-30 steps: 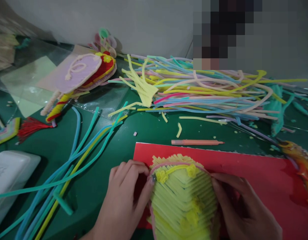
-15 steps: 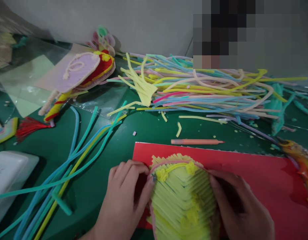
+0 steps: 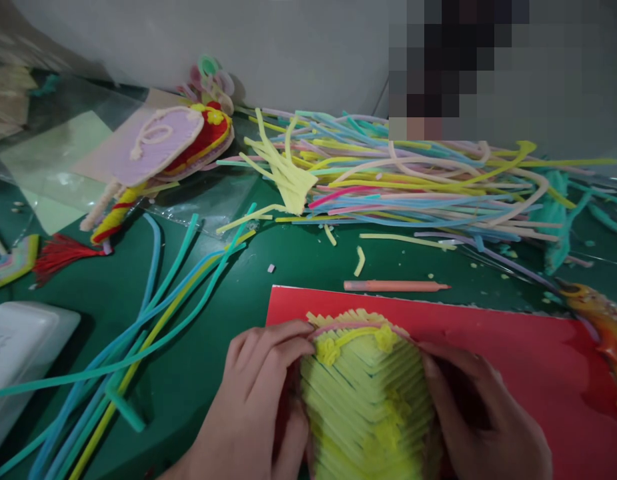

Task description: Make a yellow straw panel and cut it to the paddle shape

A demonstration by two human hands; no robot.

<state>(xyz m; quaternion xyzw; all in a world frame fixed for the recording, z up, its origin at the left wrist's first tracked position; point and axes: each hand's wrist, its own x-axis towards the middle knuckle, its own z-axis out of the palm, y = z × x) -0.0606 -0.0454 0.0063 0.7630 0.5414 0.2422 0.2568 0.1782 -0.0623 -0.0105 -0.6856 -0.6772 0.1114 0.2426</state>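
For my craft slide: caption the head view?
Left hand and right hand touching opposite edges of a ridged yellowish panel, red sheet beneath.

Dim light, perhaps from left; shadow on right side of yellow panel (image 3: 361, 400); faint glare on plastic sheet (image 3: 221, 200); upper right pixelated.

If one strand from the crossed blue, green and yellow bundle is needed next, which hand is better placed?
The left hand seems better: the crossed strands lie on its side, while the right hand is at the opposite edge of the yellow-green piece.
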